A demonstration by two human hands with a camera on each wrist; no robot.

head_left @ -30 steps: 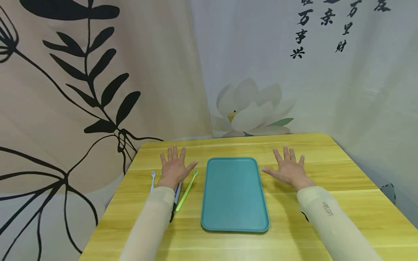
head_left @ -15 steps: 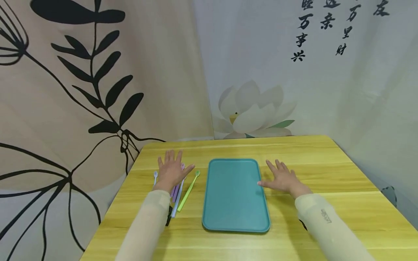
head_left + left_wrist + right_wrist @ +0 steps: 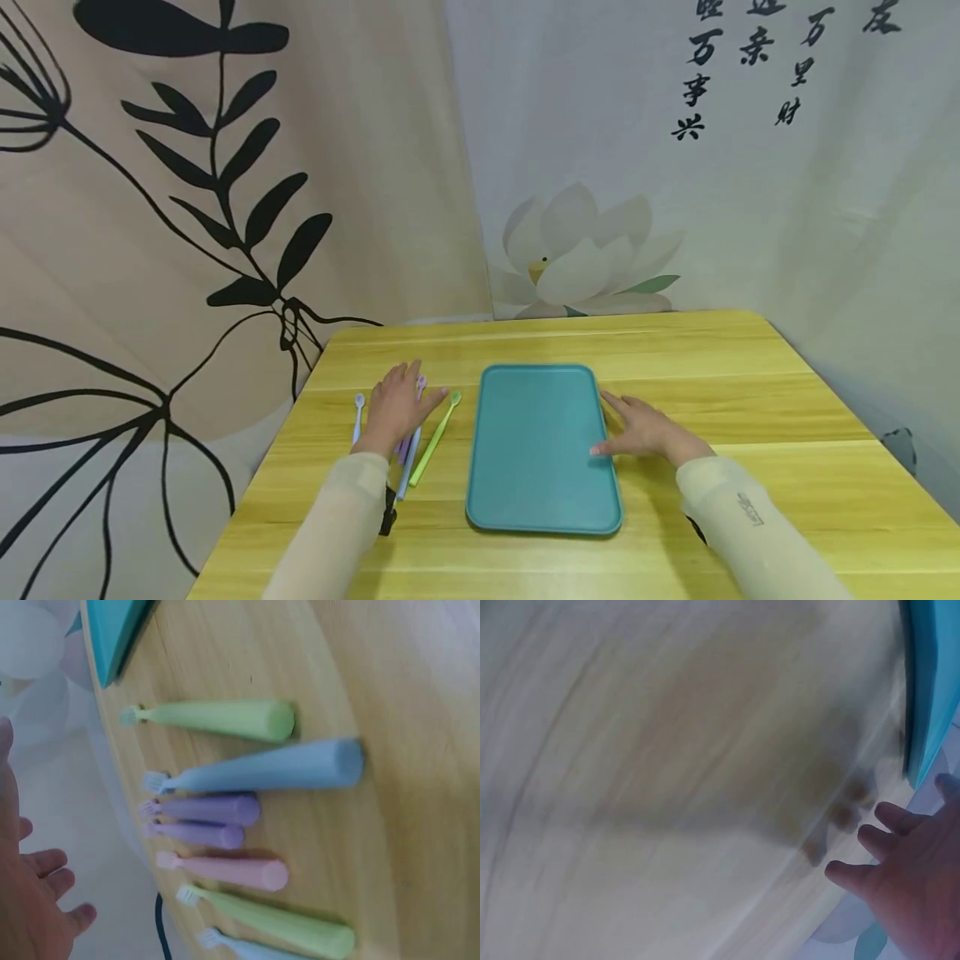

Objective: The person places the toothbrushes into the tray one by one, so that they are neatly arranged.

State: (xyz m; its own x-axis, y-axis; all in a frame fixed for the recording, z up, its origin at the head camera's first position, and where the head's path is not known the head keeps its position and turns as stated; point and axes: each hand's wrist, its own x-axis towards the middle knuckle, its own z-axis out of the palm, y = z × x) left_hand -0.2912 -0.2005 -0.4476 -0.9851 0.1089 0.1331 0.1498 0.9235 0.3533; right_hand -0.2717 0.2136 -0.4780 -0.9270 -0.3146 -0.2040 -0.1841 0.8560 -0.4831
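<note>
A teal tray (image 3: pixel 536 450) lies bare in the middle of the yellow wooden table (image 3: pixel 750 400). Left of it, several toothbrushes lie side by side: green (image 3: pixel 217 720), blue (image 3: pixel 262 769), two purple (image 3: pixel 202 808), pink (image 3: pixel 225 870), another green (image 3: pixel 270 926). The green one (image 3: pixel 435 425) lies nearest the tray. My left hand (image 3: pixel 397 404) hovers over the brush heads with relaxed fingers and holds nothing; its fingers (image 3: pixel 45 885) stay clear of the brushes. My right hand (image 3: pixel 637 427) lies flat on the table, thumb against the tray's right rim (image 3: pixel 930 690).
Printed fabric backdrops hang close behind the table and along its left and right sides. A pale blue toothbrush (image 3: pixel 357 414) lies outermost on the left. A black strap (image 3: pixel 387 512) shows under my left sleeve.
Both hands have drawn back toward me from a spread, flat pose. The left has turned and lifted over the toothbrushes. The right has slid left to the tray's right rim.
</note>
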